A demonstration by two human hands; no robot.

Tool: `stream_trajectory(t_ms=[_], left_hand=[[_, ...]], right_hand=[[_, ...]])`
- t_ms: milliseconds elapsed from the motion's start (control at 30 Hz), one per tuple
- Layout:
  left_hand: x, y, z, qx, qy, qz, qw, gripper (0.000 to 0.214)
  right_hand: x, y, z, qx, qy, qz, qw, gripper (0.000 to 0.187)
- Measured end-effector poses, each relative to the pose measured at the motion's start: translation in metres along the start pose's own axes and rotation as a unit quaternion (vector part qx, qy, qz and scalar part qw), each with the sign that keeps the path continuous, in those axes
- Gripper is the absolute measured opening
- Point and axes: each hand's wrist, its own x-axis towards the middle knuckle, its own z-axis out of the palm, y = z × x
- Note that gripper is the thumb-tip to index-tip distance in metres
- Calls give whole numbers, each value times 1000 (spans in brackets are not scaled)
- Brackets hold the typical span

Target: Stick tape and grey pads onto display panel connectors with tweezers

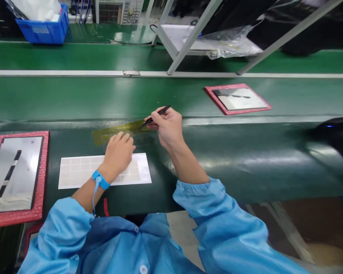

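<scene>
Black tweezers [154,117] are gripped in my right hand [168,127], their tip pointing left and down over the end of a translucent amber tape strip [103,136]. The strip lies along the seam of the green bench. My left hand [119,154] is palm down, fingers slightly apart and bent, with the fingertips at the strip's near edge; nothing shows in it. A blue wrist strap [100,179] circles that wrist. Under the left hand and wrist lies a white sheet of pale rectangular labels [83,167], partly covered by them.
A display panel [20,167] on pink foam lies at left, another panel [242,98] at far right. A blue bin [43,28] stands at the back left. Metal rack legs [192,38] rise behind. A blurred black object [335,133] sits at the right edge.
</scene>
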Motion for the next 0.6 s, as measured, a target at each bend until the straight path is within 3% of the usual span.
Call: stream_trajectory(t_ms=[133, 233, 367, 600], left_hand=[[-19, -1, 0, 8, -23, 17, 1000, 29], [-31, -21, -15, -6, -15, -42, 999, 32], [-39, -54, -29, -37, 14, -127, 991, 37], [-40, -52, -24, -51, 17, -134, 990, 35]], right_hand=[[-4, 27, -1, 8, -6, 5, 1000, 42], [-9, 36, -14, -3, -7, -10, 1000, 39], [-13, 25, -19, -9, 5, -19, 1000, 34], [-27, 9, 39, -31, -82, -47, 995, 42]])
